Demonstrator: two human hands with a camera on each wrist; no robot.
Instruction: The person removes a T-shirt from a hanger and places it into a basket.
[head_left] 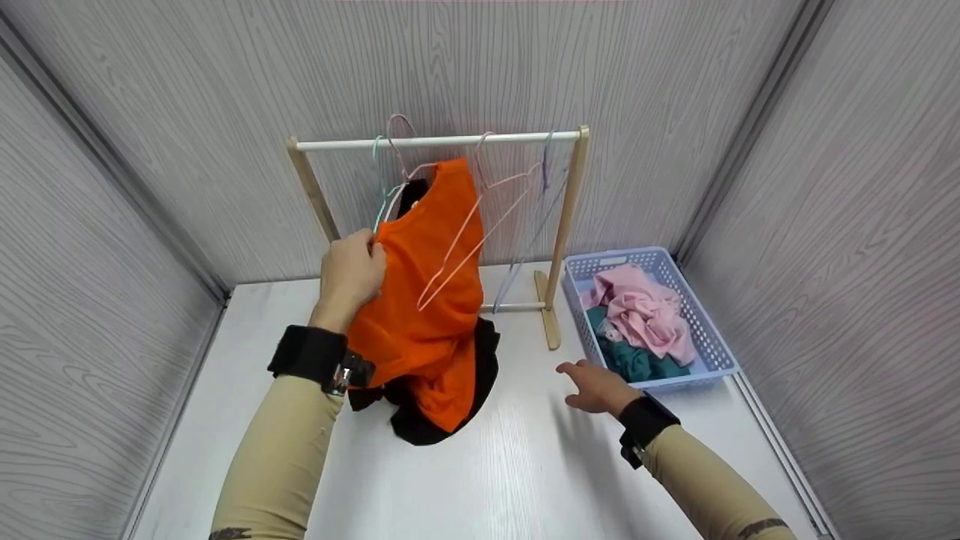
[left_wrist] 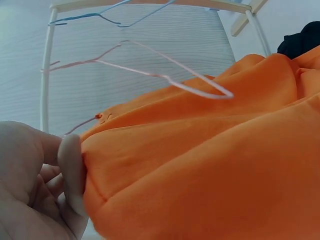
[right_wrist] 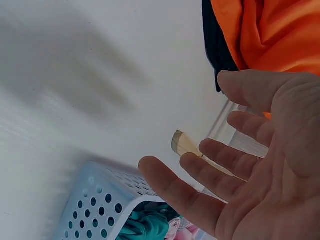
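Note:
An orange shirt with black trim hangs from a hanger on the wooden rack; its lower end lies on the white table. My left hand grips the shirt's left edge, fingers pinching the orange fabric in the left wrist view. A pink wire hanger lies across the shirt's front. My right hand hovers over the table with fingers spread and relaxed, holding nothing, between the shirt and the blue basket. The right wrist view shows the open palm above the basket.
The basket at the right holds pink and teal clothes. More wire hangers hang on the rack's rail. Grey panelled walls close in the table on three sides. The rack's foot stands beside the basket.

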